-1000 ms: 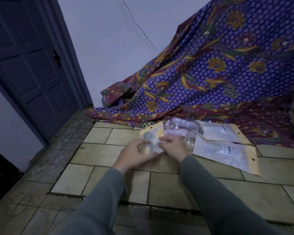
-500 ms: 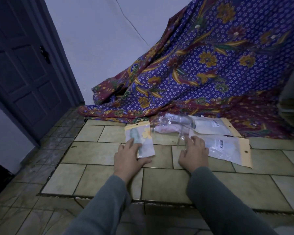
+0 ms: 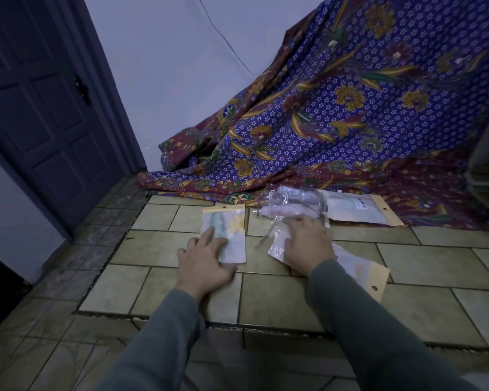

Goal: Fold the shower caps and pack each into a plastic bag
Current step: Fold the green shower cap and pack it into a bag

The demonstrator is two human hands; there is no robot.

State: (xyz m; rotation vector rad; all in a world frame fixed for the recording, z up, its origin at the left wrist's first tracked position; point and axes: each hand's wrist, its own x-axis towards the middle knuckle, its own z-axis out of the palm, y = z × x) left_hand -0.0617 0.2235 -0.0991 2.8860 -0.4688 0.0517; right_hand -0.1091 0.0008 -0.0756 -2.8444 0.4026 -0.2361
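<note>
Standing at about nine o'clock is a dark panelled door (image 3: 40, 108), and on the tiled floor (image 3: 158, 246) toward the middle the person's left hand (image 3: 203, 263) lies flat with straight, spread fingers pressing the near end of a packed plastic bag (image 3: 228, 235), through which a folded shower cap with a yellow flower shows. Just beside it at three o'clock, the right hand (image 3: 308, 246) rests palm down with fingers loosely spread on an empty bag (image 3: 359, 266), pinching nothing visibly. At twelve o'clock of that hand lie crumpled clear shower caps (image 3: 291, 204) and another flat bag (image 3: 359, 210), against a patterned purple cloth (image 3: 350, 108) filling the one-to-three o'clock side.
</note>
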